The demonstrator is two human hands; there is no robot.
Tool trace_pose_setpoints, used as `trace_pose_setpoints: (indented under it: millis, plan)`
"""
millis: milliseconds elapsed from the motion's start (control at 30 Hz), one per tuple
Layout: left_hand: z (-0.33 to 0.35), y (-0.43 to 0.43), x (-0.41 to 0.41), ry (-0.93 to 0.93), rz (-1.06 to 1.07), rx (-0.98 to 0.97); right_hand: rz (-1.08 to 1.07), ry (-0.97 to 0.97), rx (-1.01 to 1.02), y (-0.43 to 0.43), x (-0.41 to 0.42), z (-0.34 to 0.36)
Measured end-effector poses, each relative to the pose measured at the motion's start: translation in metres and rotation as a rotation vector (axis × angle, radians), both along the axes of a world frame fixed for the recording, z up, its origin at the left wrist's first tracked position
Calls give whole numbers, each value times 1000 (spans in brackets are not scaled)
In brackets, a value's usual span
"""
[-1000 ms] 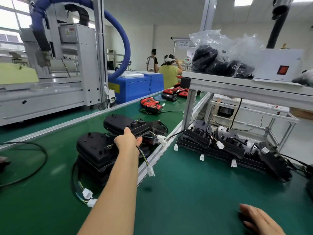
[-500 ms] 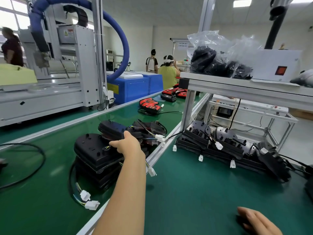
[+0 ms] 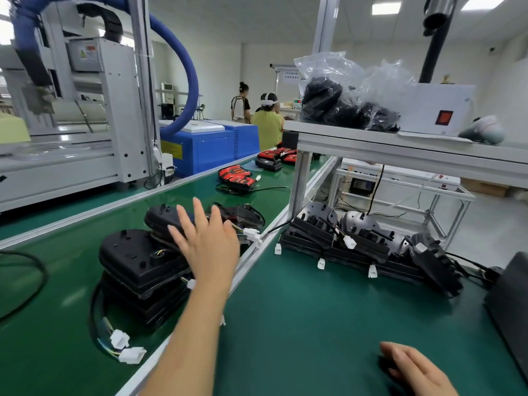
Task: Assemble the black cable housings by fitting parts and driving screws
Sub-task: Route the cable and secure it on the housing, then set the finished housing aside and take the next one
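Observation:
A stack of black cable housings point(image 3: 134, 261) with wires and white connectors point(image 3: 128, 350) sits on the green conveyor belt. A further black housing point(image 3: 163, 221) leans on the stack's far side. My left hand point(image 3: 205, 244) hovers over that housing with its fingers spread and straight, holding nothing. My right hand point(image 3: 414, 370) rests on the green mat at the lower right, fingers relaxed; a dark patch lies under them and I cannot tell what it is. A row of more black housings point(image 3: 357, 238) lies under the shelf.
An aluminium rail point(image 3: 251, 261) divides the belt from the bench mat. A shelf point(image 3: 400, 147) overhead carries bagged black parts point(image 3: 343, 104) and a white box. Red-and-black units point(image 3: 237, 175) lie farther along the belt. A black block point(image 3: 511, 304) stands at the right edge. People work at the back.
My left hand let go of the black housing it was gripping and opened its fingers above it. The housing now lies against the stack. My right hand stayed put.

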State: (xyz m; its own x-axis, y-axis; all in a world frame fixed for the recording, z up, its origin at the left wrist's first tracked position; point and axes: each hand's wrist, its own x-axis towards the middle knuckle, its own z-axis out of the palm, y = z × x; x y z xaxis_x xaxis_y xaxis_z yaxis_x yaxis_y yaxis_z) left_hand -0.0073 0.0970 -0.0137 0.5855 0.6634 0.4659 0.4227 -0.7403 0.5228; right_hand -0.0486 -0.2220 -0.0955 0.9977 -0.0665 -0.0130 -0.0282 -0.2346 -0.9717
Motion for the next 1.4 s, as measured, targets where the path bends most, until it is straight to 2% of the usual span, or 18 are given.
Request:
trace_pose_setpoints:
  millis: [67, 133, 267, 367, 433, 500, 567, 633, 733, 833, 933, 1033, 1200, 1400]
  plan:
    - [-3, 14, 2, 233, -13, 71, 16, 30, 10, -4, 5, -2]
    - [-6, 26, 3, 380, 6, 42, 4, 41, -9, -11, 10, -8]
    - [-13, 29, 0, 431, 56, 73, 14, 83, 3, -14, 15, -13]
    - [-14, 10, 13, 367, 43, 171, 10, 95, 31, -17, 19, -17]
    - [-17, -15, 27, 244, -112, 257, 13, 121, 51, -18, 24, -19]
    - [-27, -48, 42, 120, -417, 304, 26, 183, 86, -21, 31, -16]
    - [-43, -80, 48, 116, -680, 213, 23, 184, 76, -29, 47, -9]
    - [-60, -103, 47, 200, -824, 200, -69, 75, -52, -43, 74, 2]
    - [-90, -117, 48, 249, -928, 238, -261, -80, -385, -71, 125, 20]
    - [-102, -123, 42, 223, -1000, 348, -326, -74, -717, -90, 170, 30]
    - [-106, -125, 40, 193, -1033, 371, -298, -104, -1025, -94, 203, 30]
    - [-116, -122, 49, 144, -1038, 412, -303, -106, -1111, -92, 226, 25]
    - [-117, -118, 52, 104, -1061, 373, -356, -160, -1202, -92, 238, 21]
    - [-123, -124, 48, 76, -1064, 346, -371, -260, -1200, -102, 224, 22]
